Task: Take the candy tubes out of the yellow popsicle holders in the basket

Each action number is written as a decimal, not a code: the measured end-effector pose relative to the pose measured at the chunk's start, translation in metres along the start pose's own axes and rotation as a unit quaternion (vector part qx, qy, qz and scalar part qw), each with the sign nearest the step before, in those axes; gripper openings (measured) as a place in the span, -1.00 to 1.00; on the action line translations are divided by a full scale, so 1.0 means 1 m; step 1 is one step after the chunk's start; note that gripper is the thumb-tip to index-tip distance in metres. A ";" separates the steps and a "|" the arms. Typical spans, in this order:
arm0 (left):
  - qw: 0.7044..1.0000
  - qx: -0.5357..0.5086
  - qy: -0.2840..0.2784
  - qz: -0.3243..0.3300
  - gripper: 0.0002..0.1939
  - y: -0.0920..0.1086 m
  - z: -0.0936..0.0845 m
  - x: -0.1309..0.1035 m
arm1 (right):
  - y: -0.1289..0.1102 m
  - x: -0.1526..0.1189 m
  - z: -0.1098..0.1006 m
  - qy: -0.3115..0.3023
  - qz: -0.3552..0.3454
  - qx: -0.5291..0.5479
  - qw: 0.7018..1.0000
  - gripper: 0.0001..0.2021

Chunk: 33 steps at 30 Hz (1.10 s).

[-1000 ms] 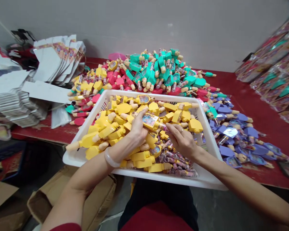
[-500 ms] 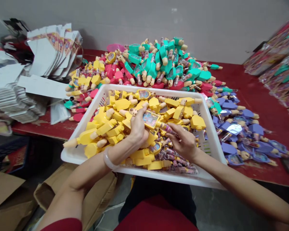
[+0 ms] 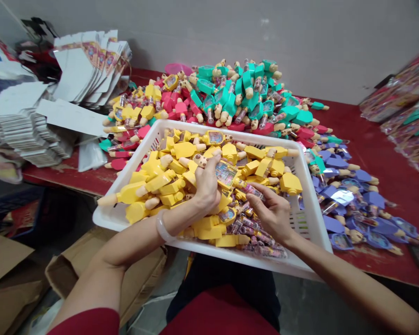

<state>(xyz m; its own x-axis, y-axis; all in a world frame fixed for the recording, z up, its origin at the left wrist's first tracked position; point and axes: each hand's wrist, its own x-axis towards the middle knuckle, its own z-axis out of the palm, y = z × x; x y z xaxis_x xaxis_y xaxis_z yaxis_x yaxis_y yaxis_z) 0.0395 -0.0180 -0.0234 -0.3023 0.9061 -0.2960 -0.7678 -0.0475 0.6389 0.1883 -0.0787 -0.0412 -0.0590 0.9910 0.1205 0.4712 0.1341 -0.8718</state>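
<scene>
Over the crowded white basket [image 3: 310,204], the left hand [image 3: 207,188] grips a yellow toy [image 3: 226,173]; the right hand [image 3: 274,211] pinches its tube [image 3: 254,190]. Green toys [image 3: 248,80] heap at twelve o'clock, purple toys [image 3: 373,200] at three, white cards [image 3: 28,123] at ten.

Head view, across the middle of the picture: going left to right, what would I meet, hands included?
Stacked white cards → clear plastic bags → left hand → picture window of the held yellow toy → right hand → purple toys.
</scene>
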 end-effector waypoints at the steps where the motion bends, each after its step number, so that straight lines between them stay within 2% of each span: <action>1: 1.000 0.000 0.005 0.002 -0.72 -0.001 0.000 0.001 | 0.001 0.002 0.000 -0.013 0.021 0.036 0.999 -0.62; 3: 1.000 0.007 0.007 0.016 -0.73 -0.002 -0.001 0.002 | 0.005 0.009 0.000 -0.055 0.064 0.132 0.988 -0.60; 6: 0.999 0.030 -0.015 0.037 -0.71 0.000 -0.002 0.004 | 0.015 0.022 -0.002 -0.163 0.122 0.246 0.948 -0.64; 8: 0.998 0.045 -0.036 0.040 -0.70 0.002 -0.003 0.006 | 0.021 0.030 -0.004 -0.236 0.141 0.246 0.930 -0.63; 9: 0.997 0.050 -0.043 0.040 -0.70 0.003 -0.004 0.008 | 0.023 0.033 -0.005 -0.251 0.128 0.217 0.935 -0.62; 10: 0.997 0.053 -0.044 0.038 -0.68 0.004 -0.004 0.010 | 0.024 0.036 -0.005 -0.243 0.093 0.168 0.951 -0.62; 12: 0.998 0.051 -0.041 0.027 -0.65 0.002 -0.004 0.012 | 0.022 0.039 -0.004 -0.165 -0.030 0.005 0.986 -0.64; 13: 0.998 0.049 -0.040 0.014 -0.63 0.000 -0.004 0.011 | 0.021 0.039 -0.002 -0.109 -0.093 -0.092 0.985 -0.66; 14: 0.998 0.048 -0.040 -0.003 -0.61 -0.002 -0.003 0.010 | 0.019 0.039 -0.001 -0.060 -0.138 -0.181 0.972 -0.68; 16: 0.997 0.054 -0.050 -0.031 -0.61 -0.006 -0.002 0.003 | 0.017 0.037 0.000 -0.018 -0.153 -0.283 0.947 -0.72; 17: 0.995 0.063 -0.063 -0.034 -0.62 -0.007 -0.001 -0.002 | 0.016 0.036 0.000 -0.031 -0.134 -0.278 0.951 -0.71; 18: 0.993 0.076 -0.082 -0.025 -0.65 -0.008 0.000 -0.007 | 0.016 0.035 0.000 -0.071 -0.107 -0.235 0.963 -0.67; 19: 0.990 0.089 -0.108 -0.011 -0.69 -0.008 0.001 -0.012 | 0.017 0.033 -0.001 -0.137 -0.076 -0.161 0.974 -0.62; 20: 0.986 0.099 -0.138 0.002 -0.74 -0.006 0.001 -0.017 | 0.019 0.032 -0.002 -0.223 -0.043 -0.066 0.972 -0.56; 21: 0.980 0.103 -0.168 0.010 -0.77 -0.004 0.002 -0.020 | 0.021 0.030 -0.003 -0.317 -0.011 0.035 0.948 -0.51; 23: 0.971 0.093 -0.219 0.012 -0.82 0.000 0.001 -0.023 | 0.026 0.029 -0.003 -0.475 0.038 0.191 0.858 -0.44; 24: 0.969 0.087 -0.233 0.011 -0.83 0.002 0.001 -0.023 | 0.027 0.029 -0.003 -0.518 0.047 0.224 0.824 -0.43; 25: 0.967 0.090 -0.237 0.016 -0.82 0.003 0.000 -0.021 | 0.028 0.030 -0.002 -0.529 0.040 0.220 0.818 -0.43; 26: 0.966 0.105 -0.235 0.028 -0.81 0.005 -0.001 -0.018 | 0.028 0.033 -0.002 -0.502 0.020 0.179 0.846 -0.45; 27: 0.964 0.129 -0.228 0.045 -0.80 0.007 -0.002 -0.015 | 0.027 0.036 -0.002 -0.434 -0.012 0.108 0.894 -0.49; 28: 0.961 0.155 -0.219 0.065 -0.79 0.008 -0.003 -0.011 | 0.025 0.040 -0.003 -0.333 -0.051 0.013 0.941 -0.56; 29: 0.957 0.179 -0.211 0.083 -0.77 0.009 -0.004 -0.009 | 0.024 0.044 -0.004 -0.219 -0.089 -0.088 0.968 -0.65; 30: 0.953 0.199 -0.207 0.093 -0.75 0.010 -0.005 -0.007 | 0.023 0.048 -0.006 -0.115 -0.121 -0.182 0.969 -0.73; 31: 0.950 0.215 -0.207 0.093 -0.72 0.010 -0.006 -0.005 | 0.022 0.051 -0.008 -0.042 -0.144 -0.259 0.954 -0.80; 32: 0.947 0.230 -0.211 0.080 -0.67 0.010 -0.007 -0.004 | 0.022 0.053 -0.011 -0.009 -0.154 -0.315 0.936 -0.83; 33: 0.942 0.247 -0.220 0.057 -0.62 0.010 -0.008 -0.004 | 0.023 0.054 -0.014 -0.003 -0.154 -0.350 0.924 -0.84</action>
<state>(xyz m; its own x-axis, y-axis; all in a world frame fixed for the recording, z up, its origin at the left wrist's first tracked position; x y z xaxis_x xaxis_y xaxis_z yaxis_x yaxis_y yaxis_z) 0.0286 -0.0251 -0.0211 -0.0197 0.9987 0.0474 -0.3561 -0.0513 0.9330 0.2085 -0.0218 -0.0481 -0.2894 0.9068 0.3065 0.8846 0.3757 -0.2762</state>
